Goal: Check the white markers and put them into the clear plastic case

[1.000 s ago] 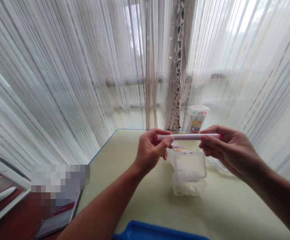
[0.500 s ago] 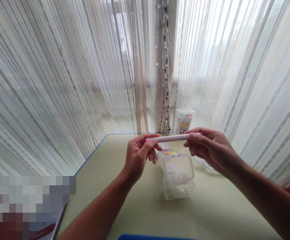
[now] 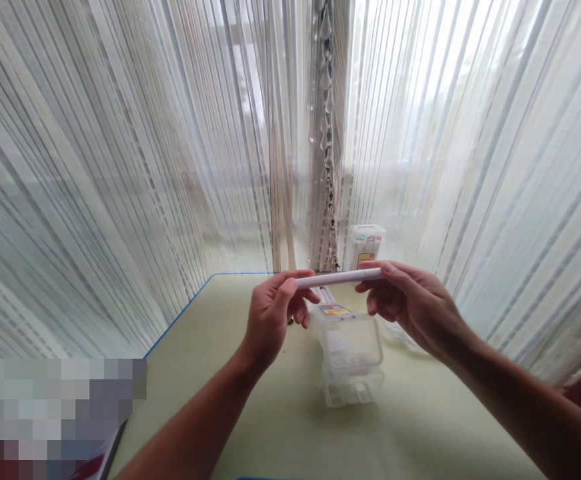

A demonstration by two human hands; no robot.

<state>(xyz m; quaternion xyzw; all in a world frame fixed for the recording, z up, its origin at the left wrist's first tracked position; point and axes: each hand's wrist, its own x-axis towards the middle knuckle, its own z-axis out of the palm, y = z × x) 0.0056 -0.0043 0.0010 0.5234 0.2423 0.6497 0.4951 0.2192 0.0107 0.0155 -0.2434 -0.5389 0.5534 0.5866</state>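
A white marker pen (image 3: 337, 278) lies level between both hands, above the table. My left hand (image 3: 273, 313) pinches its left end with thumb and fingers. My right hand (image 3: 407, 303) grips its right end, fingers curled over it. Just below the pen stands a clear plastic box (image 3: 351, 360) with its lid swung open and a coloured label at the hinge side.
The pale green table (image 3: 280, 427) with a blue edge fills the foreground. A second clear marker box (image 3: 365, 245) stands upright at the back by the curtains. Sheer striped curtains (image 3: 120, 167) surround the table, with a bead string (image 3: 327, 153) hanging in the middle.
The view has swung and lifted, so hands and box sit further left in frame. My fingers have closed over the pen's pink ends, and the blue tray at the bottom has left view.
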